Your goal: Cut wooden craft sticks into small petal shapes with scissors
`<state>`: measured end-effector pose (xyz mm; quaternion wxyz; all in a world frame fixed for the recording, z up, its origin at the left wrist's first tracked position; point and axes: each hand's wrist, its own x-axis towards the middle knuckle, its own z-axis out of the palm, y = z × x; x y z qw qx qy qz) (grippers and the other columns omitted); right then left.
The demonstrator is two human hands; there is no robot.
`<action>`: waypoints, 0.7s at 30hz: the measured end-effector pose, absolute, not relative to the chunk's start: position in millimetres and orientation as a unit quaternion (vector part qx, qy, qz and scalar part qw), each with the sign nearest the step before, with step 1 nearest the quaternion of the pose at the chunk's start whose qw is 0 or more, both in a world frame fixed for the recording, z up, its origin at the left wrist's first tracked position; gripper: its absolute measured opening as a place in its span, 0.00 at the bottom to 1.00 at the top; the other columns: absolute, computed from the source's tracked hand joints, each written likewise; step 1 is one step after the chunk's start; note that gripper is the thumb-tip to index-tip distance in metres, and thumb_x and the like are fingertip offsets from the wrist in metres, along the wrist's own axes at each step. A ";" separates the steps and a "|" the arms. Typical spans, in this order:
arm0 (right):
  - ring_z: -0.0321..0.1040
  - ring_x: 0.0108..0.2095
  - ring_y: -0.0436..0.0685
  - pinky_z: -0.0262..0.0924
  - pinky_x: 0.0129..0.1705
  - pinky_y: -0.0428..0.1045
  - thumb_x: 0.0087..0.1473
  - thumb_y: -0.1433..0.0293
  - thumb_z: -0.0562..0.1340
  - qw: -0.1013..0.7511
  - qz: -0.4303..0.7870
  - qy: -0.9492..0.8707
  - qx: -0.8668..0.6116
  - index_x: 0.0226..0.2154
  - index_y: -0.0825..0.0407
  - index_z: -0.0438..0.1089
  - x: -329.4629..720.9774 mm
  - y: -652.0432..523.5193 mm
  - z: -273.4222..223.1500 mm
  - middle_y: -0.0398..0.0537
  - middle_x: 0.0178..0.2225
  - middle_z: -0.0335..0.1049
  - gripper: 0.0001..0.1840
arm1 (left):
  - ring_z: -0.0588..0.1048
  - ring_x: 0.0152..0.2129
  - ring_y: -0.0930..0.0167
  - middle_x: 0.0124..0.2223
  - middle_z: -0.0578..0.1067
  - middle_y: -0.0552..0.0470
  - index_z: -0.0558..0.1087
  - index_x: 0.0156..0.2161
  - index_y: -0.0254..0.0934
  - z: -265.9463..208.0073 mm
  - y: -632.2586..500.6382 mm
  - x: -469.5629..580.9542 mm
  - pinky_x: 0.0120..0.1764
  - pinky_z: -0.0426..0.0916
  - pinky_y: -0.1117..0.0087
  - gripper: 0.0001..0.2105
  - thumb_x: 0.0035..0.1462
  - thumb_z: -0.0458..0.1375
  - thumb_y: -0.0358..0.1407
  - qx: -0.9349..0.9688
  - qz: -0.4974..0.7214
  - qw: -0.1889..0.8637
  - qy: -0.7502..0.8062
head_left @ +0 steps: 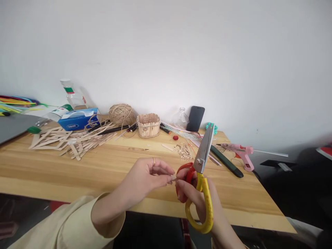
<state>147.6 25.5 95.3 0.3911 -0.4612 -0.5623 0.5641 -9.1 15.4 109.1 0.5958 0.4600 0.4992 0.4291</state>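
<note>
My left hand point(151, 174) is closed in a pinch on a small pale wooden piece point(173, 178), probably cut from a craft stick. Scissors point(203, 152) with one red and one yellow handle loop hang on my right hand point(193, 192), whose fingers pass through the loops. The blades point up and look nearly closed. My right fingertips meet close to the same wooden piece; whether they touch it I cannot tell. Beyond my hands lies a heap of wood chips point(185, 152), with a small red ball point(175, 137) behind it.
A small wooden-stick basket point(148, 126) stands near the wall beside a twine ball point(121, 114). Craft sticks point(77, 140) lie piled at left before a blue tissue box point(79, 119). A phone point(195, 118) leans upright; a pink glue gun point(242, 154) rests at the right edge.
</note>
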 end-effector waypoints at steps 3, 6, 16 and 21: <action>0.57 0.16 0.48 0.55 0.18 0.44 0.42 0.65 0.64 0.399 0.558 -0.569 -0.454 0.19 0.52 0.63 146.6 16.9 87.3 0.37 0.14 0.58 0.11 | 0.76 0.28 0.71 0.28 0.79 0.53 0.74 0.27 0.34 102.3 3.8 -3.9 0.36 0.69 0.70 0.04 0.41 0.63 0.31 0.455 0.445 0.592 0.494; 0.56 0.17 0.48 0.54 0.19 0.44 0.41 0.65 0.65 0.406 0.552 -0.574 -0.448 0.19 0.52 0.63 145.4 12.0 81.3 0.37 0.15 0.58 0.12 | 0.75 0.27 0.71 0.27 0.78 0.53 0.74 0.26 0.34 95.7 -3.6 -1.6 0.34 0.69 0.71 0.03 0.42 0.62 0.31 0.458 0.461 0.575 0.497; 0.57 0.16 0.48 0.53 0.17 0.44 0.41 0.64 0.64 0.388 0.566 -0.575 -0.446 0.19 0.52 0.62 138.1 6.9 75.4 0.37 0.14 0.59 0.12 | 0.75 0.28 0.72 0.29 0.78 0.53 0.75 0.28 0.35 77.5 -17.8 -5.8 0.35 0.69 0.73 0.03 0.44 0.62 0.29 0.456 0.498 0.565 0.475; 0.56 0.14 0.46 0.53 0.17 0.43 0.41 0.64 0.62 0.380 0.570 -0.567 -0.457 0.18 0.52 0.61 136.9 3.5 74.5 0.36 0.12 0.58 0.11 | 0.74 0.28 0.74 0.29 0.78 0.54 0.75 0.29 0.35 73.4 -22.3 -4.2 0.34 0.68 0.74 0.04 0.43 0.63 0.29 0.413 0.521 0.597 0.449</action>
